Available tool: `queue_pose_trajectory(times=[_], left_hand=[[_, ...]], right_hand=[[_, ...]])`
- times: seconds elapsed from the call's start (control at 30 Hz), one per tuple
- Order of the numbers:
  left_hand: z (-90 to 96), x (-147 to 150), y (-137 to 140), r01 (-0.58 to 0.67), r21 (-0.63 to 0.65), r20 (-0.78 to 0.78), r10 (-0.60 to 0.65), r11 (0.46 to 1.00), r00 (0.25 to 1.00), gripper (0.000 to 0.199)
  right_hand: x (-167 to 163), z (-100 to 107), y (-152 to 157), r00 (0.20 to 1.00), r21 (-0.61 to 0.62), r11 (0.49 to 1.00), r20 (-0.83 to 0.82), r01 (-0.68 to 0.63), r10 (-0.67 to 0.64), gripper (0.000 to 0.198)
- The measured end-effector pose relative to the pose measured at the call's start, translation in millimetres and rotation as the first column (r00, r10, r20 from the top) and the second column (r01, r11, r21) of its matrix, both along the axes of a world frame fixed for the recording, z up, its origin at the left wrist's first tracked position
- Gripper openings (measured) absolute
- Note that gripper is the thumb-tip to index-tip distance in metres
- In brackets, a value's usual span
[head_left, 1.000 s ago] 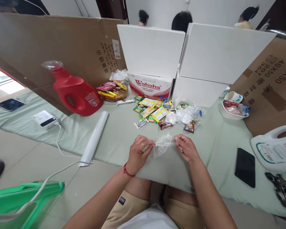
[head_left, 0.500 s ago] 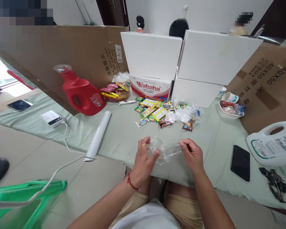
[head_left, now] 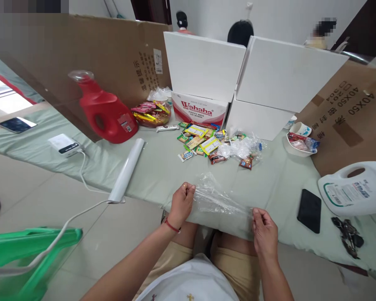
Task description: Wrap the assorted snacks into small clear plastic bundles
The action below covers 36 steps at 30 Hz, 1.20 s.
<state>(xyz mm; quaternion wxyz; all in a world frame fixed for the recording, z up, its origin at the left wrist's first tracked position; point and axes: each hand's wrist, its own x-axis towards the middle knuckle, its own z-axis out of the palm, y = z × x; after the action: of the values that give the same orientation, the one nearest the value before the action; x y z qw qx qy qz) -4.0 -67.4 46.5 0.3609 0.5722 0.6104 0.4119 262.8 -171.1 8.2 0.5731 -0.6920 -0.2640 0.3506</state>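
A clear plastic film (head_left: 219,198), thin and crinkled, is stretched between my two hands over the front edge of the table. My left hand (head_left: 182,202) pinches its left end, fingers closed. At the lower right end, my right hand (head_left: 265,232) grips the film between thumb and fingers. Whether the film is a bag or a single sheet I cannot tell. Beyond it lies a pile of small wrapped snacks (head_left: 196,141), with a crumpled clear plastic bundle (head_left: 240,147) at its right side.
A white roll (head_left: 127,171) and a red detergent jug (head_left: 108,115) stand at left, near a snack bowl (head_left: 152,119). White boxes (head_left: 203,62) rise behind. At right are a white bowl (head_left: 297,150), a black phone (head_left: 309,210), a white jug (head_left: 357,188) and dark keys (head_left: 347,236).
My hands have moved apart, the right one toward the lower right, pulling the film out longer. My left fingers have closed into a pinch. The view has shifted slightly.
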Motion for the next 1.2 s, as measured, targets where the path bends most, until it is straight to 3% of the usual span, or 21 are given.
queue_pose_trajectory(times=[0.1,0.17,0.23,0.33,0.4,0.43,0.47,0.53,0.6,0.67,0.73,0.83,0.9,1.0,1.03,1.13,1.2], left_hand=[[-0.5,2.5,-8.1,0.032,0.020,0.015,-0.032,0.999,0.999,0.033],[-0.4,5.7,-13.9,0.094,0.034,0.032,-0.095,0.995,0.995,0.033],[0.5,9.0,-19.1,0.175,0.050,0.051,-0.177,0.983,0.983,0.034],[4.1,11.1,-24.4,0.267,0.071,0.057,-0.271,0.961,0.961,0.034],[6.4,7.4,-25.8,0.289,0.075,0.042,-0.293,0.954,0.955,0.034],[6.4,3.2,-25.8,0.280,0.073,0.031,-0.283,0.957,0.959,0.034],[5.3,-2.8,-25.6,0.252,0.073,0.020,-0.254,0.965,0.967,0.034],[-1.6,-19.7,-25.0,0.148,0.076,-0.005,-0.148,0.986,0.989,0.035],[-13.4,-40.0,-25.6,0.038,0.062,-0.036,-0.036,0.997,0.999,0.036],[-25.2,-58.3,-27.4,-0.032,0.030,-0.068,0.034,0.999,0.997,0.037],[-30.0,-68.2,-29.6,-0.102,0.058,-0.122,0.109,0.993,0.987,0.037],[-18.1,-58.9,-31.0,-0.121,0.283,-0.261,0.198,0.951,0.945,0.043],[-4.7,-37.2,-29.8,0.023,0.413,-0.380,0.150,0.910,0.913,0.058],[2.8,3.2,-21.4,0.217,0.437,-0.540,0.062,0.873,0.839,0.091],[0.3,14.1,-16.3,0.232,0.423,-0.579,0.063,0.876,0.813,0.090],[-15.2,28.3,5.2,0.213,0.321,-0.589,0.018,0.923,0.808,0.039],[-24.5,22.6,23.7,0.126,0.208,-0.503,-0.005,0.970,0.864,0.044]], right_hand=[[16.7,11.8,-3.3,0.927,-0.065,0.995,0.363,-0.078,0.096,0.055],[24.5,28.4,9.6,0.758,-0.005,0.991,0.644,-0.130,0.103,0.056],[23.5,43.8,33.1,0.618,0.016,0.954,0.765,-0.301,0.182,0.056],[5.3,52.7,77.5,0.550,-0.080,0.789,0.674,-0.610,0.493,0.051],[-10.8,48.2,103.5,0.564,-0.103,0.681,0.478,-0.725,0.673,0.044],[-17.6,44.1,113.4,0.593,-0.083,0.658,0.360,-0.749,0.720,0.042],[-22.8,39.5,121.0,0.635,-0.048,0.664,0.245,-0.746,0.732,0.041],[-27.8,30.4,129.0,0.755,0.023,0.755,0.068,-0.655,0.653,0.042],[-27.0,23.2,129.3,0.860,0.048,0.860,-0.016,-0.509,0.510,0.043],[-24.3,18.2,124.1,0.912,0.033,0.912,-0.033,-0.409,0.410,0.044],[-23.2,15.0,116.5,0.924,0.016,0.925,-0.022,-0.381,0.381,0.043],[-26.3,13.4,106.3,0.927,0.012,0.927,0.007,-0.375,0.375,0.043],[-29.9,14.1,102.7,0.928,0.018,0.928,0.026,-0.373,0.372,0.043],[-32.8,17.1,101.6,0.920,0.016,0.920,0.047,-0.391,0.390,0.043],[-32.0,18.2,101.8,0.917,0.013,0.918,0.053,-0.395,0.394,0.043],[-22.1,19.6,100.3,0.925,-0.005,0.928,0.076,-0.374,0.373,0.043],[-10.3,17.4,96.1,0.937,-0.021,0.942,0.096,-0.335,0.335,0.043]])
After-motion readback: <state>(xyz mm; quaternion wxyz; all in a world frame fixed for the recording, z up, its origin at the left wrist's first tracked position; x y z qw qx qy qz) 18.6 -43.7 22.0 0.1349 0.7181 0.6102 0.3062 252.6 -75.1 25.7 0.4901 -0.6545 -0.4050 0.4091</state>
